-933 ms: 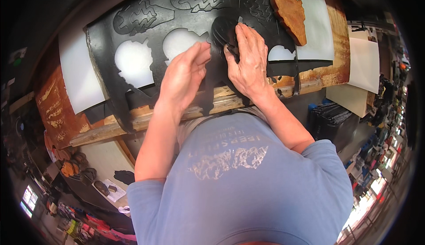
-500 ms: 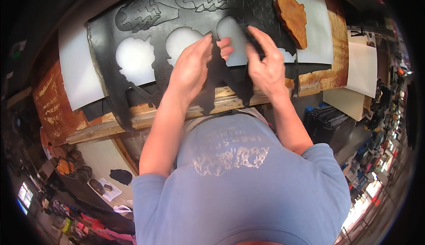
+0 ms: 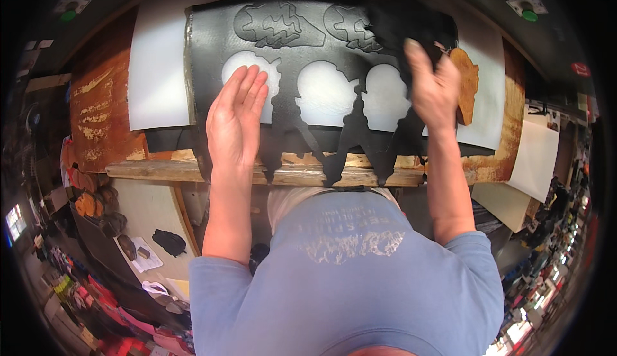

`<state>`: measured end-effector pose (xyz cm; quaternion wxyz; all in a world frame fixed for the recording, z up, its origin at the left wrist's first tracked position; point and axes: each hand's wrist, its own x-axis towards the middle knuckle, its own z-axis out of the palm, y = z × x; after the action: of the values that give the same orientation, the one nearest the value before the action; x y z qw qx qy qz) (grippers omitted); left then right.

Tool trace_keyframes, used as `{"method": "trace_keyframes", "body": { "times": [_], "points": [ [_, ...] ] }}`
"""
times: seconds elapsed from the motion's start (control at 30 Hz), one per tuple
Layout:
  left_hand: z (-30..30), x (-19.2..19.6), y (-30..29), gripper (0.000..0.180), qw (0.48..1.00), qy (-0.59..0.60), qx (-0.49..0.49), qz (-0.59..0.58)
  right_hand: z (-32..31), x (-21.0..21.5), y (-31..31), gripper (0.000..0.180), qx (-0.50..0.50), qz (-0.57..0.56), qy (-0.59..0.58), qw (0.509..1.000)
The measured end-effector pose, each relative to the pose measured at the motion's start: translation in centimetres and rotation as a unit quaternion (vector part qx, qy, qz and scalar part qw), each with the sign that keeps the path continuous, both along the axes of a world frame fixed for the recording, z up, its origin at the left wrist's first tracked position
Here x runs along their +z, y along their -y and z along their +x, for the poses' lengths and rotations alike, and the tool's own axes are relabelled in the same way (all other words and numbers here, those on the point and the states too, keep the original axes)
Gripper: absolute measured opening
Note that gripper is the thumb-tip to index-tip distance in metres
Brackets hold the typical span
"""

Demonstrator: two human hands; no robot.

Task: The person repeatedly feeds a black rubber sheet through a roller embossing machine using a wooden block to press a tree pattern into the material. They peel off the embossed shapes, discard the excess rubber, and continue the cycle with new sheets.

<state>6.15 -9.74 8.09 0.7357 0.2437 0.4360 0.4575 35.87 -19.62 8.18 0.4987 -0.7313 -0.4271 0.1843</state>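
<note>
A black sheet (image 3: 212, 47) lies across a white board, with three rounded cutouts showing white and strips hanging over the near edge. Two sole-shaped outlines (image 3: 276, 25) are cut in its far part. My left hand (image 3: 236, 118) hovers at the left cutout, fingers stretched out and palm bare, holding nothing. At the right, my right hand (image 3: 437, 92) has thumb and fingers around a black cut-out piece (image 3: 411, 25), smeared by motion, which covers part of the second outline. An orange-brown, sole-shaped cutting die (image 3: 468, 89) stands just right of that hand.
The white board (image 3: 157, 79) rests on a worn brown table (image 3: 106, 108) with a wooden beam (image 3: 154, 169) along its near edge. Green buttons (image 3: 529, 15) sit on the dark machine frame at both far corners. A lower surface (image 3: 144, 208) at the left holds stacked soles and a black piece.
My hands have moved apart. The left went left and opened flat; the right swung right and away with the black piece, toward the die. The view has shifted too.
</note>
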Motion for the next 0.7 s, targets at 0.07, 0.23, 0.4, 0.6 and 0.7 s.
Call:
{"method": "trace_keyframes", "body": {
  "times": [0.07,0.23,0.4,0.6,0.7],
  "points": [
    [0.3,0.0,-0.8,0.059,0.999,0.043,0.005,-0.018,-2.0,-1.2,-4.7,0.026,0.119,0.099,0.048,0.987],
    [1.9,-0.7,-1.9,0.050,0.998,0.052,0.022,-0.024,-6.0,-3.6,-14.4,0.055,0.265,0.237,0.247,0.901],
    [2.5,-1.7,-2.4,0.039,0.994,0.096,0.047,-0.012,-7.3,-5.9,-15.9,0.062,0.276,0.198,0.248,0.907],
    [3.7,-3.1,-2.6,0.034,0.993,0.096,0.053,0.049,-7.0,-6.5,-16.4,0.056,0.266,0.218,0.245,0.907],
    [3.4,-3.7,-3.5,0.032,0.990,0.118,0.032,0.071,-7.0,-6.2,-16.4,0.052,0.265,0.213,0.249,0.907]
  ]
}}
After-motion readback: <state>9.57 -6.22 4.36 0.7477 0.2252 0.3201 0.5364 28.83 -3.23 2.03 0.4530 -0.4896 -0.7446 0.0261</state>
